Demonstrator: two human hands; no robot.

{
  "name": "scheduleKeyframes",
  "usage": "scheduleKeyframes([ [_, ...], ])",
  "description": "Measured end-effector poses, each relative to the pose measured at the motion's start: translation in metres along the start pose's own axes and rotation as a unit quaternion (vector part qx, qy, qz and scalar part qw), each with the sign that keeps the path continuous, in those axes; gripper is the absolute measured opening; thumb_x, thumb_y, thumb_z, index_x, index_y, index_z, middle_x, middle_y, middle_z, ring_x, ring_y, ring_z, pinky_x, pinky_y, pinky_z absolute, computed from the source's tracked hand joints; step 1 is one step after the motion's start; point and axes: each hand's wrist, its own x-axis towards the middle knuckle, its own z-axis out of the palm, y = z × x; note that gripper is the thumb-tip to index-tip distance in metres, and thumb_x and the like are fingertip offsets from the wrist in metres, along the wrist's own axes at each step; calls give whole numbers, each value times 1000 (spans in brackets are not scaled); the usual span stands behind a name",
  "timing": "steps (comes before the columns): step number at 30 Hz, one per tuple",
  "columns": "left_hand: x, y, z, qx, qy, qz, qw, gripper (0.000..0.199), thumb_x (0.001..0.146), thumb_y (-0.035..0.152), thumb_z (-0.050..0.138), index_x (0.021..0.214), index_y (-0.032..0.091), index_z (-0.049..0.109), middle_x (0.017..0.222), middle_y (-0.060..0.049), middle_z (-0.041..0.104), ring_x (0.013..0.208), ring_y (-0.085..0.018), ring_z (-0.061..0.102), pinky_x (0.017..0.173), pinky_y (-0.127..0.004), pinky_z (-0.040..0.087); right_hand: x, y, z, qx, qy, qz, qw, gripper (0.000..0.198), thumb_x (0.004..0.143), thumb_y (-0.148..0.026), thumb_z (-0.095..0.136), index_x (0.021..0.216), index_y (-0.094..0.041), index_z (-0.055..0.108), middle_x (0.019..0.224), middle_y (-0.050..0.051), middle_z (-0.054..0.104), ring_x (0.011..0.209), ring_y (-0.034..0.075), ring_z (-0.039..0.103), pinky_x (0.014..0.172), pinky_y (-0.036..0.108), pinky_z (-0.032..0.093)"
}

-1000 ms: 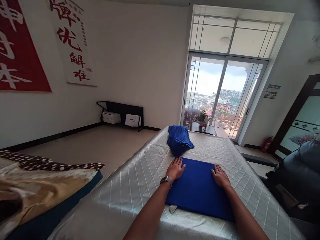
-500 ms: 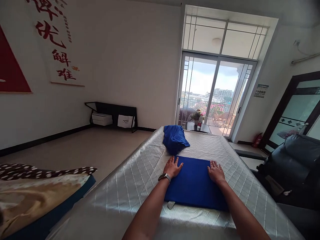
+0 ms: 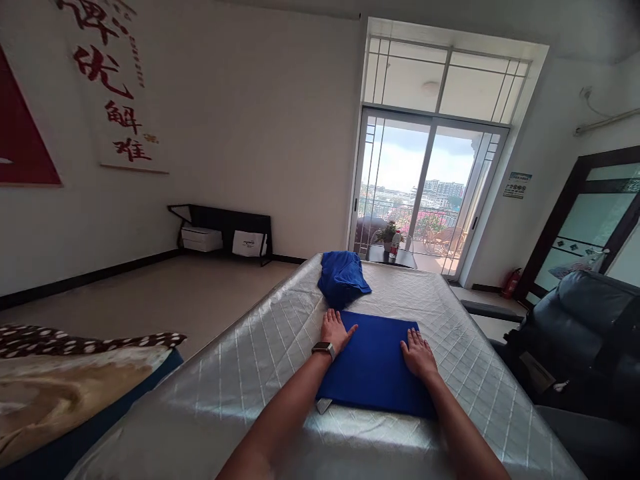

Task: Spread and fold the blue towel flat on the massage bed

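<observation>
A blue cloth folded into a flat rectangle (image 3: 375, 367) lies on a silvery quilted cover (image 3: 240, 373). My left hand (image 3: 337, 331) rests open along its left edge, fingers pointing away from me, with a watch on the wrist. On the right edge of the folded cloth lies my right hand (image 3: 420, 353), flat with the fingers stretched out. A small pale tag sticks out at the near left corner. Just beyond my left hand sits a crumpled blue cloth (image 3: 344, 279).
Beyond the far end stands a small table (image 3: 393, 256) with a plant and a bottle, before glass doors (image 3: 390, 180). Dark chairs (image 3: 575, 327) line the right side. A low black rack (image 3: 220, 230) stands at the wall; a brown-and-tan blanket (image 3: 85, 387) lies at lower left.
Both hands have shifted slightly left in view along with the folded cloth. My right hand has slid a little nearer to me along the right edge.
</observation>
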Motion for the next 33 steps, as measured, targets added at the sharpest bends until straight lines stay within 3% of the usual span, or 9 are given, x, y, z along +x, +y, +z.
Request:
scheduleKeyframes([
  [5, -21, 76, 2, -30, 10, 135, 990, 89, 99, 63, 10, 152, -3, 38, 157, -25, 38, 151, -35, 27, 124, -51, 17, -1, 1, 1, 1, 5, -4, 1000, 72, 102, -50, 13, 162, -10, 14, 169, 9, 13, 156, 19, 5, 125, 40, 8],
  [9, -45, 144, 14, -70, -11, 263, 962, 72, 102, 56, 12, 158, 17, 34, 160, -10, 40, 151, -22, 31, 124, -40, 22, -6, 6, 1, -8, 2, -23, 1000, 66, 101, -37, 21, 162, -13, 16, 169, 6, 9, 156, 17, 4, 124, 37, 8],
  [12, -58, 163, 23, -87, -22, 268, 959, 73, 102, 56, 8, 159, 17, 32, 160, -9, 40, 151, -21, 32, 123, -40, 25, -7, 8, 2, -12, 0, -32, 999, 65, 99, -33, 27, 162, -17, 19, 169, 2, 8, 156, 16, 3, 124, 34, 8],
  [14, -61, 157, 27, -91, -27, 243, 965, 77, 101, 57, 5, 158, 13, 31, 160, -12, 39, 151, -24, 31, 123, -43, 25, -6, 8, 2, -10, 2, -28, 1000, 66, 101, -38, 25, 162, -16, 18, 169, 5, 11, 156, 17, 4, 124, 36, 9],
  [17, -58, 126, 28, -90, -34, 202, 975, 81, 100, 61, 4, 158, 13, 31, 162, -12, 35, 153, -26, 27, 125, -45, 22, -1, 6, 3, -3, 5, -20, 1000, 68, 102, -43, 19, 162, -12, 16, 169, 8, 13, 156, 19, 5, 124, 39, 10],
  [23, -48, 21, 11, -68, -53, 100, 991, 91, 96, 71, 5, 158, 9, 29, 164, -15, 28, 154, -28, 21, 125, -48, 18, 4, 5, 6, 9, 3, -3, 1000, 70, 102, -47, 14, 162, -12, 14, 169, 5, 12, 156, 17, 6, 125, 38, 6],
  [26, -49, -18, 4, -53, -57, 65, 995, 96, 95, 73, 6, 158, 4, 28, 165, -18, 24, 154, -29, 20, 125, -46, 16, 4, 5, 6, 13, 6, -3, 1000, 70, 102, -48, 13, 162, -12, 15, 169, 5, 11, 156, 17, 6, 125, 37, 5],
  [29, -53, -32, 0, -45, -56, 55, 996, 96, 95, 74, 6, 158, 4, 28, 165, -18, 23, 154, -29, 20, 124, -45, 18, 0, 3, 3, 14, 10, -2, 1000, 70, 102, -47, 14, 162, -12, 16, 169, 6, 13, 156, 18, 8, 125, 37, 5],
  [33, -57, -29, -2, -38, -50, 60, 996, 96, 95, 74, 6, 157, 5, 29, 164, -19, 25, 154, -28, 21, 124, -44, 20, -7, -3, -6, 14, 27, 2, 1000, 69, 103, -45, 14, 162, -10, 14, 169, 8, 13, 156, 18, 9, 124, 37, 6],
])
